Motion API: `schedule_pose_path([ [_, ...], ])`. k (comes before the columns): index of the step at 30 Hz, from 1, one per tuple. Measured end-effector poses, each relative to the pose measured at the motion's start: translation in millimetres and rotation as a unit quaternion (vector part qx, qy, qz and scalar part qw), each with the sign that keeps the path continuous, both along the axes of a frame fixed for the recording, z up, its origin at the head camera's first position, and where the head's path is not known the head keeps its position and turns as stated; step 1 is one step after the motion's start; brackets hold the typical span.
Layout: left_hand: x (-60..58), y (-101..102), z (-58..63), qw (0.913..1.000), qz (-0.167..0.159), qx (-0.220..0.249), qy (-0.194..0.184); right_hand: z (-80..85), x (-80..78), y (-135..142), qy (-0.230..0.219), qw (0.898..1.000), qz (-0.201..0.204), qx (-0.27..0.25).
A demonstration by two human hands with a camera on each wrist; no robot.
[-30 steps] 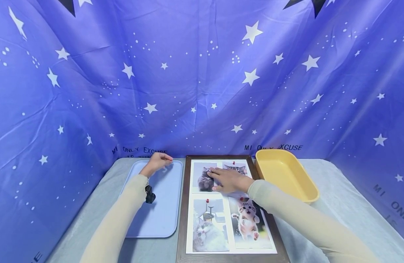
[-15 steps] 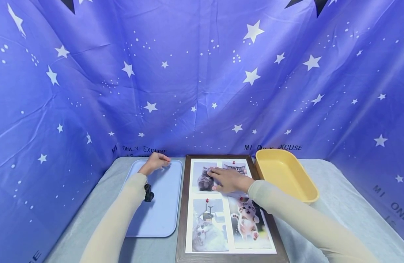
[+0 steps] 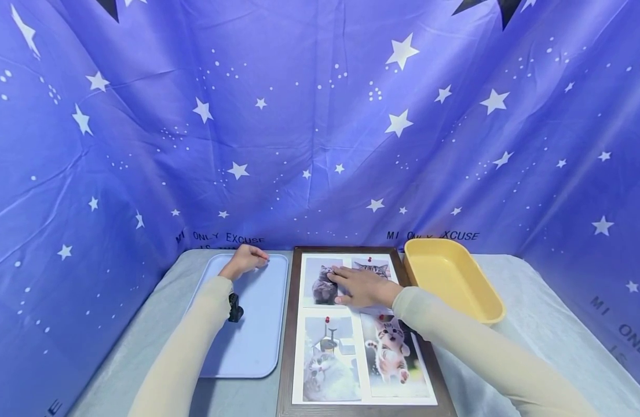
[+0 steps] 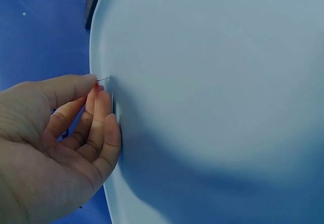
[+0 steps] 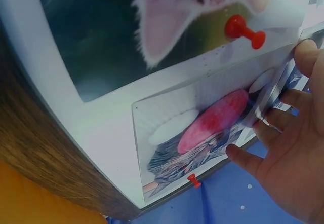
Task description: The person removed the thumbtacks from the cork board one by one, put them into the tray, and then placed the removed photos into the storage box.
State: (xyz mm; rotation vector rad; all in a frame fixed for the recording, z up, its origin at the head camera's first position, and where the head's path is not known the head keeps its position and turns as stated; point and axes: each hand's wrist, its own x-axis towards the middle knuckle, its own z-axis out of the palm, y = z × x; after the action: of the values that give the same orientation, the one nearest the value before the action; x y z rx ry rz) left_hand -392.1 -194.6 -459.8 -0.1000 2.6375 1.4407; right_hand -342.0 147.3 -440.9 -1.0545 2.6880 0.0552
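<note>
Both hands are at work about the framed board [image 3: 291, 324], which is the landmark here: the left hand [image 4: 66, 138] is just left of it, above the far part of the blue tray [image 3: 257, 324], its thumb and finger in a narrow pinch on a red pin [image 4: 96, 85] whose bare metal point juts out. The right hand [image 3: 364, 286] is on the board's far half, fingers spread and holding nothing, resting across the two far photos.

As I judge it, the pin could slip, because its head is small and barely caught at the fingertips; dropped, it might roll on the tray beside the board. Its exposed point could also prick a finger if the grip turned. On the board, the far-left photo [image 3: 320, 291] shows no pin of its own, though the hand covers part of it, so a sideways slide of the right hand might shift it.

Counted: one board, one tray to its left, one yellow tub [image 3: 450, 278] to its right. Four photos are on the board, two far and two near. Three pins show in it: one at the far-right photo [image 3: 374, 270], one at the near-left photo [image 3: 332, 370], one at the near-right photo [image 3: 392, 353]; a fourth is in the left hand
</note>
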Motion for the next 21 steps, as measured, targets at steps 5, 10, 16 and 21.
schedule_pose_path([
  [5, -1.9, 0.7, -1.7, 1.0, 0.0, -0.009, 0.002, 0.1, 0.7, 0.6, 0.001, 1.0, 0.002, -0.002],
  [10, -1.6, 1.0, -1.0, 1.0, 0.001, -0.008, 0.003, 1.3, 1.1, 0.5, 0.0, 1.0, 0.002, -0.007],
  [16, 0.2, 1.3, -1.6, 0.9999, -0.002, -0.013, 0.006, 1.4, 1.1, 0.6, 0.0, 1.0, 0.004, -0.01],
  [21, 0.4, 1.1, -4.0, 0.9999, -0.005, -0.014, 0.007, 0.6, 0.6, 0.5, 0.002, 1.0, 0.007, -0.008],
])
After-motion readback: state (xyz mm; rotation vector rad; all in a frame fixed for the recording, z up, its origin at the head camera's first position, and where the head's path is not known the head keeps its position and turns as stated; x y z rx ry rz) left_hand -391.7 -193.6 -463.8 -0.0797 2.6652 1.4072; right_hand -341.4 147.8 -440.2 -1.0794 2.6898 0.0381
